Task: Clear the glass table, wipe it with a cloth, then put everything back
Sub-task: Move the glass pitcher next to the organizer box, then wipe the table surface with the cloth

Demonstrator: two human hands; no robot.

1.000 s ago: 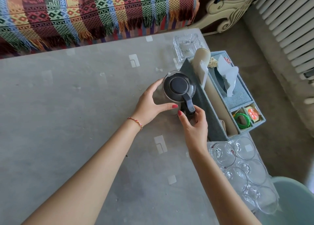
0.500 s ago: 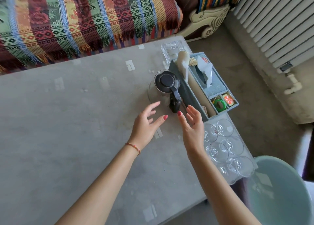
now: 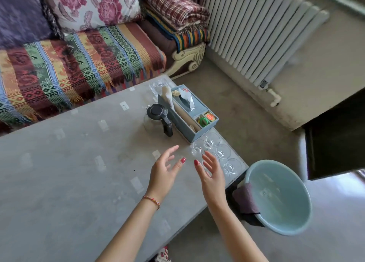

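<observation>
The glass table fills the left and middle of the view. A glass jug with a black lid and handle stands near its far right end, beside a blue organiser box holding tissues and small items. Several clear glasses stand at the right corner, and a clear glass dish lies behind the box. My left hand and my right hand hover open above the table, nearer to me than the jug, holding nothing. A purple cloth hangs over the rim of a basin.
A light blue basin with water stands on the floor to the right of the table. A sofa with a striped throw runs along the far side. A white radiator lines the wall.
Both hands let go of the jug and drew back toward me, fingers spreading. The jug stays beside the box. The view pulled back and up.
</observation>
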